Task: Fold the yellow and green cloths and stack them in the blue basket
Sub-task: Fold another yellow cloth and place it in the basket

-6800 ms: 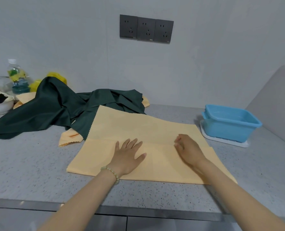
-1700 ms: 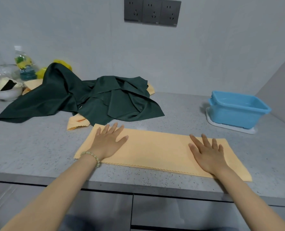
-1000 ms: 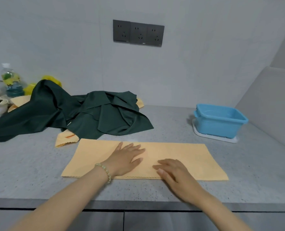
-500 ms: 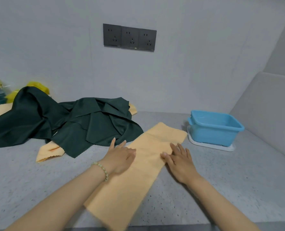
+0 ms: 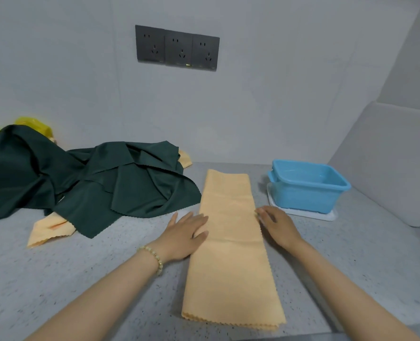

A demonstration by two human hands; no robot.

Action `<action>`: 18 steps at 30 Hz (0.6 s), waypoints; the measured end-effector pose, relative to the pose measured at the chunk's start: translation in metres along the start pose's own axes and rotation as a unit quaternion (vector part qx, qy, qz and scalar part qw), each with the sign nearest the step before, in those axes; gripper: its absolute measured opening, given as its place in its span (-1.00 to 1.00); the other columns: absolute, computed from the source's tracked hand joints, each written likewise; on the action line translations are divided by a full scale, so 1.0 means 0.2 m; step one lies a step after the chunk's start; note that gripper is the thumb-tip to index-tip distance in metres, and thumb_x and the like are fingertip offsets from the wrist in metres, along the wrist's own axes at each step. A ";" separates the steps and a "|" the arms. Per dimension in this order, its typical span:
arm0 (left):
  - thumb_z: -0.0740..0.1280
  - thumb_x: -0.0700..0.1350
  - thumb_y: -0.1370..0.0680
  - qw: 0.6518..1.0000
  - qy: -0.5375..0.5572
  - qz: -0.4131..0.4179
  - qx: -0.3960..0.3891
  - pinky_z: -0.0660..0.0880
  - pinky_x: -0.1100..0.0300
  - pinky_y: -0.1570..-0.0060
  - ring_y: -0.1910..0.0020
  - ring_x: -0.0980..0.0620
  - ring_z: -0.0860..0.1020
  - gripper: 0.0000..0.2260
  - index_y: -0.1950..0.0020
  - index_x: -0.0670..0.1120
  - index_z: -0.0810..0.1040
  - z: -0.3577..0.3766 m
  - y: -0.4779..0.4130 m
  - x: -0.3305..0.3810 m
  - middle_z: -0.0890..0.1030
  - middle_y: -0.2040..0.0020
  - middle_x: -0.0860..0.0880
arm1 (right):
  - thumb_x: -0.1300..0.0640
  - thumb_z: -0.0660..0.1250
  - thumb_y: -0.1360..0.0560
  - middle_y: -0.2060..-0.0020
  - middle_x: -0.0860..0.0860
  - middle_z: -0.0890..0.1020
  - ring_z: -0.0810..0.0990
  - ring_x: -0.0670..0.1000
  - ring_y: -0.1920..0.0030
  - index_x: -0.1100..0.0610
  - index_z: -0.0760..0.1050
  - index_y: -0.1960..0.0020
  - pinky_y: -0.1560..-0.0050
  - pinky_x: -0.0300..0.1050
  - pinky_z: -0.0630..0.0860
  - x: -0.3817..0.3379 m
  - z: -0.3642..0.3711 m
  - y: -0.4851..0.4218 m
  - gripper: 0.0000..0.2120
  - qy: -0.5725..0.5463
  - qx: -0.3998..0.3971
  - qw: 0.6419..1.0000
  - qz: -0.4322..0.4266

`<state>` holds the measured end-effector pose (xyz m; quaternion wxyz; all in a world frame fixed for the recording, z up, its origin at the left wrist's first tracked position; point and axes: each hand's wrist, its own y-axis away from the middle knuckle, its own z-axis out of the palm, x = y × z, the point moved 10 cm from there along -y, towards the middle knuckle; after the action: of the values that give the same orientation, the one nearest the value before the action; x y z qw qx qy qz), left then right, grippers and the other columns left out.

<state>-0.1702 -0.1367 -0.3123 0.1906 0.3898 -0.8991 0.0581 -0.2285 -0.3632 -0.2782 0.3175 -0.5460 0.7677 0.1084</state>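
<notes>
Head view of a grey speckled stone countertop point(image 5: 56, 279), read from left to right. At the far left, against the wall, lies a crumpled bright yellow plastic bag point(image 5: 35, 125), partly hidden by a heap of unfolded dark green satin cloth point(image 5: 93, 183). The corners of a pale orange-yellow cloth with pinked edges point(image 5: 48, 230) stick out from beneath this heap at its near and far sides. A row of three dark grey wall sockets point(image 5: 177, 48) is mounted above.

The left hand point(image 5: 184, 236), wearing a pale bead bracelet point(image 5: 155, 258) at the wrist, lies flat with straight, spread fingers, its fingertips on the left edge of a long, narrow folded strip of yellow cloth point(image 5: 231, 242). The strip runs from the counter's near edge toward the wall and almost touches the green heap.

The right hand point(image 5: 278, 226) meets the strip's right edge with slightly bent fingers. It is unclear whether they pinch the hem or only rest against it.

A rectangular light blue plastic basket point(image 5: 307, 193) stands on a white tray point(image 5: 302, 212) just beside the strip's far end, to the right.
</notes>
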 end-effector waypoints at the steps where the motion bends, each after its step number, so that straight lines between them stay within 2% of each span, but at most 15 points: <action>1: -0.02 0.13 -0.66 1.000 -0.006 -0.001 0.007 -0.31 0.06 -0.48 -0.54 0.15 -0.13 -0.52 -0.57 0.09 0.02 0.00 0.01 -0.02 0.00 -0.56 0.14 | -0.02 0.19 -0.60 -0.06 0.01 0.59 0.51 0.06 -0.16 0.11 0.57 -0.02 -0.24 -0.01 0.37 0.03 -0.04 0.02 -0.74 -0.016 0.021 1.000 0.015; 3: -0.02 0.14 -0.65 1.000 -0.013 0.001 0.011 -0.30 0.06 -0.48 -0.53 0.15 -0.15 -0.50 -0.57 0.08 -0.03 0.00 0.03 -0.03 -0.05 -0.57 0.13 | -0.03 0.29 -0.54 0.19 -0.05 0.57 0.54 0.05 0.02 0.07 0.49 0.26 -0.12 0.01 0.42 0.06 -0.05 0.07 -0.74 -0.004 0.019 0.999 0.033; 4: -0.03 0.14 -0.65 1.000 -0.016 0.004 0.009 -0.31 0.07 -0.48 -0.53 0.15 -0.16 -0.50 -0.57 0.07 -0.04 0.01 0.05 -0.03 -0.06 -0.57 0.13 | -0.06 0.31 -0.52 0.28 -0.08 0.54 0.53 0.05 0.07 0.05 0.43 0.36 -0.11 0.03 0.40 0.06 -0.03 0.10 -0.67 0.011 0.005 0.999 0.035; 5: -0.04 0.14 -0.66 1.000 -0.016 0.007 0.004 -0.31 0.07 -0.48 -0.53 0.16 -0.17 -0.50 -0.57 0.07 -0.06 0.03 0.06 -0.03 -0.07 -0.57 0.14 | -0.09 0.32 -0.51 0.28 -0.09 0.54 0.54 0.04 0.06 0.06 0.42 0.39 -0.16 0.05 0.38 0.06 -0.01 0.12 -0.63 0.020 -0.007 0.999 0.042; 8: -0.06 0.13 -0.66 1.000 0.001 0.005 0.000 -0.32 0.10 -0.48 -0.52 0.18 -0.17 -0.51 -0.57 0.08 -0.08 0.05 0.08 -0.03 -0.08 -0.56 0.15 | -0.07 0.33 -0.51 0.01 0.02 0.64 0.55 0.04 -0.09 0.18 0.55 0.27 -0.34 0.05 0.20 0.06 0.01 0.16 -0.66 0.006 0.004 0.999 0.052; 10: -0.07 0.12 -0.66 1.000 0.008 0.004 -0.002 -0.32 0.10 -0.48 -0.52 0.18 -0.17 -0.51 -0.57 0.07 -0.08 0.06 0.09 -0.03 -0.09 -0.56 0.15 | -0.03 0.35 -0.50 -0.06 0.07 0.64 0.55 0.05 -0.06 0.22 0.56 0.23 -0.37 0.04 0.15 0.06 0.02 0.17 -0.68 -0.026 0.019 0.998 0.058; 12: -0.07 0.11 -0.67 1.000 0.006 0.004 -0.002 -0.32 0.10 -0.48 -0.53 0.18 -0.17 -0.52 -0.57 0.06 -0.08 0.06 0.09 -0.03 -0.10 -0.56 0.15 | -0.01 0.36 -0.50 -0.08 0.07 0.63 0.52 0.01 0.05 0.23 0.57 0.22 -0.42 0.15 0.14 0.06 0.02 0.18 -0.70 -0.061 0.026 0.996 0.065; 14: -0.07 0.10 -0.67 1.000 0.006 0.004 -0.002 -0.32 0.10 -0.48 -0.53 0.18 -0.17 -0.52 -0.57 0.06 -0.08 0.06 0.09 -0.03 -0.10 -0.56 0.15 | -0.01 0.37 -0.49 -0.08 0.05 0.63 0.47 -0.05 0.09 0.21 0.57 0.23 -0.43 0.19 0.10 0.06 0.02 0.19 -0.71 -0.049 0.031 0.996 0.061; 15: -0.07 0.10 -0.67 1.000 0.005 0.004 -0.004 -0.31 0.09 -0.48 -0.53 0.17 -0.17 -0.52 -0.57 0.06 -0.07 0.06 0.09 -0.03 -0.10 -0.56 0.14 | -0.01 0.37 -0.49 -0.08 0.04 0.62 0.47 -0.04 0.04 0.20 0.56 0.25 -0.44 0.18 0.07 0.06 0.03 0.20 -0.71 -0.031 0.030 0.997 0.056; 18: -0.06 0.08 -0.67 1.000 0.004 0.007 -0.004 -0.31 0.09 -0.48 -0.53 0.17 -0.17 -0.52 -0.57 0.06 -0.07 0.06 0.09 -0.03 -0.10 -0.57 0.14 | -0.01 0.38 -0.49 -0.21 -0.02 0.55 0.43 -0.01 -0.27 0.08 0.52 0.31 -0.46 0.17 -0.02 0.07 0.05 0.21 -0.75 -0.013 0.021 0.998 0.050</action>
<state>-0.1827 -0.1236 -0.3244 0.1955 0.3825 -0.9012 0.0573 -0.2666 -0.3530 -0.3017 0.3328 -0.4986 0.7921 0.1150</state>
